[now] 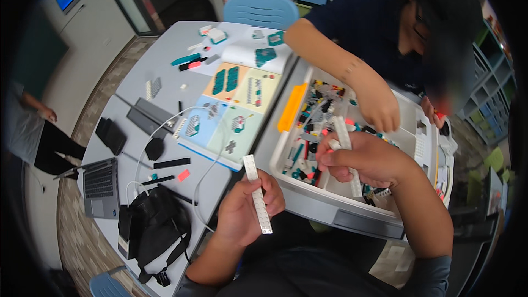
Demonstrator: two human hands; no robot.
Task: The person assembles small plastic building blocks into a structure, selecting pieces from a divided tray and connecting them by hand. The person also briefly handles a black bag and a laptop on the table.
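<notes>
Pinching a long white studded strip [260,204] between thumb and fingers, my left hand [236,206] holds it tilted a little off upright, with an open booklet [242,99] lying on the table [132,85] beyond it, while my right hand [373,159] is closed on a second long white piece [342,135] above the white tray [340,201]. Loose bricks [329,99] in mixed colours lie in that tray, a co-worker's hand [378,109] reaches over it just beyond mine, and a black bag [165,220] rests to my left.
</notes>
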